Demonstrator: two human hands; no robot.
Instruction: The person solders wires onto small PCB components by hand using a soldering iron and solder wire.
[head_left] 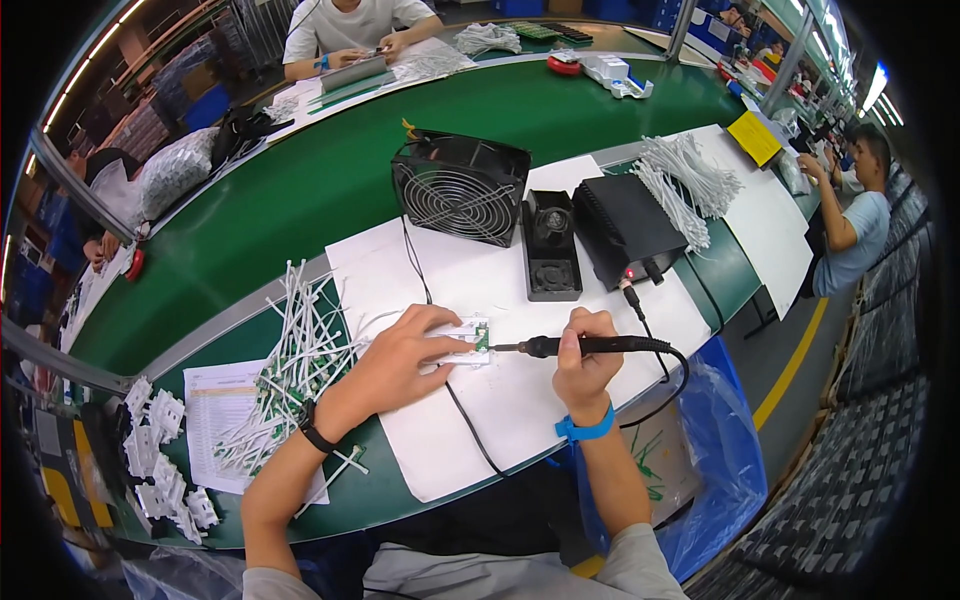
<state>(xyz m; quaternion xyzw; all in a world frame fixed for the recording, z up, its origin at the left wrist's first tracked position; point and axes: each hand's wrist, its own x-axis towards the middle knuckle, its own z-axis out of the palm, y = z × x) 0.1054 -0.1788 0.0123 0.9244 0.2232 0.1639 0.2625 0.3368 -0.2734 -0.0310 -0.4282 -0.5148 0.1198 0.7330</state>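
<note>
My left hand [402, 352] lies over a small white plastic holder [474, 358], its fingers and thumb bent down onto it and steadying it on the white sheet. A small green circuit board [482, 335] shows at the holder's right end, past my fingertips. In my right fist [584, 368] is a soldering iron [612, 344] with a black handle, lying level and pointing left. Its tip reaches the right edge of the holder beside the board; whether it touches the board cannot be made out. My left fingers partly hide the holder.
Beyond my hands stand a black fan [462, 190], a black two-fan unit [551, 250] and the iron's black power box [628, 228]. White cable bundles [685, 180] lie behind it. White wires with green boards [300, 380] pile up left, near white plastic parts [160, 450]. Co-workers sit across the green conveyor [300, 190].
</note>
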